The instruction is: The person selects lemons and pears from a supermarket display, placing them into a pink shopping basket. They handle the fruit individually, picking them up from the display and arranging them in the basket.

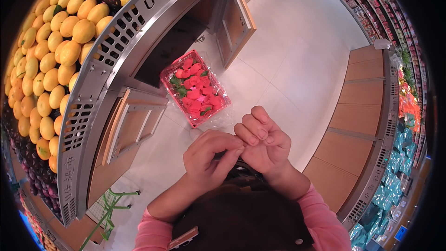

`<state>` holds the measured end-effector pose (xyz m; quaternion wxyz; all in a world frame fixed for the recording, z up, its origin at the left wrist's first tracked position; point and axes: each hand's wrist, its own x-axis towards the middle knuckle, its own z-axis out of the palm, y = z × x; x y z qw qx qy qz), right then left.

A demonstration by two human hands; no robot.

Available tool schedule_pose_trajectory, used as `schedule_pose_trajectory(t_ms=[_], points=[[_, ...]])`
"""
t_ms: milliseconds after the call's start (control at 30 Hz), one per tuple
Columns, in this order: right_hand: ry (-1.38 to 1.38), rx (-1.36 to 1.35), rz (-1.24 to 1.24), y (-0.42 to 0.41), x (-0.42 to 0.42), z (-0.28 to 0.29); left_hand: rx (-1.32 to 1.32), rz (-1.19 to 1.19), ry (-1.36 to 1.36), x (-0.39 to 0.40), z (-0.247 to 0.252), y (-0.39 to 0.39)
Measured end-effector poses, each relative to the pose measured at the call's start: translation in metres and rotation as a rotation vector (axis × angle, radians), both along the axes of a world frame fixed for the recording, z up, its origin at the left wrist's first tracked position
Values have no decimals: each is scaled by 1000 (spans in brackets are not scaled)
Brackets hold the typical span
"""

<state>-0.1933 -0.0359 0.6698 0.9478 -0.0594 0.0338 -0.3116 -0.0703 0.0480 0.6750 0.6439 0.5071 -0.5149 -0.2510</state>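
My left hand (210, 157) and my right hand (266, 143) meet in front of my dark apron (240, 216). The left thumb and index finger are pinched together against the right hand's fingertips. On the right, the other fingers curl in towards the palm. No item shows between the fingers; anything very small there would be hidden. Beyond my hands, a pink plastic crate (178, 103) stands on the floor, lined with clear plastic film (223, 113). It holds fruit in red foam nets (195, 83) with some green leaves (181, 90).
At left, a metal-edged display stand (87, 87) bears heaped orange-yellow fruit (48, 59). Its lower cabinet has two swung-out doors (237, 24), (137, 129). A green shopping cart (108, 209) is at lower left. Along the right runs another wood-panelled stand (359, 111) with packaged goods.
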Motion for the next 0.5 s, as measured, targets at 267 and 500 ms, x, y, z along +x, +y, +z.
schedule_pose_trajectory(t_ms=[267, 500], points=[[85, 60, 14, -18, 24, -15, -90, -4, 15, 31, -28, -20], [317, -21, 68, -49, 30, -54, 239, -26, 211, 44, -66, -41]])
